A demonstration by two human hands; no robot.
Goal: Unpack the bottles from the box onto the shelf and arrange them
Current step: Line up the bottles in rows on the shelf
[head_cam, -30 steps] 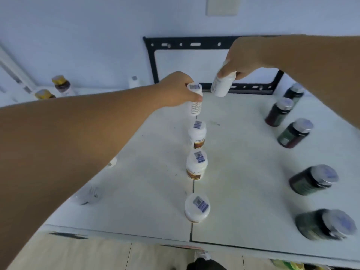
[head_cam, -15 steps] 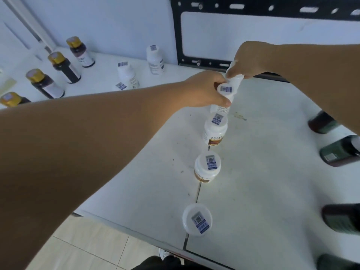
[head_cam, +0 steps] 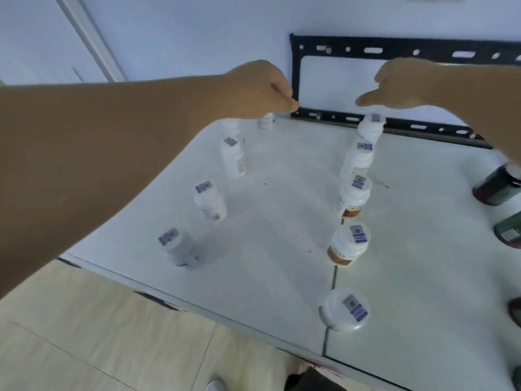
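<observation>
The right hand (head_cam: 400,83) has its thumb stuck out and its fingers loosely curled round nothing. It hangs just above the cap of the upright end bottle (head_cam: 370,130) at the far end of the middle row, right of centre in the upper frame. The left hand (head_cam: 259,91) is curled over the top of the small bottle (head_cam: 266,122) at upper centre and hides it, so I cannot tell whether it grips. Both forearms reach in nearly level from the sides.

Pale blue-white wall (head_cam: 197,29) bearing a black slotted metal frame (head_cam: 394,49). Directly below the frame, a white shelf top (head_cam: 267,221) meets the wall, and a dark seam (head_cam: 334,277) crosses it. Left of the frame, a white trim strip (head_cam: 90,43) slants upward. Below-left of the frame lie beige floor tiles (head_cam: 98,334). Lighting is even and diffuse.
</observation>
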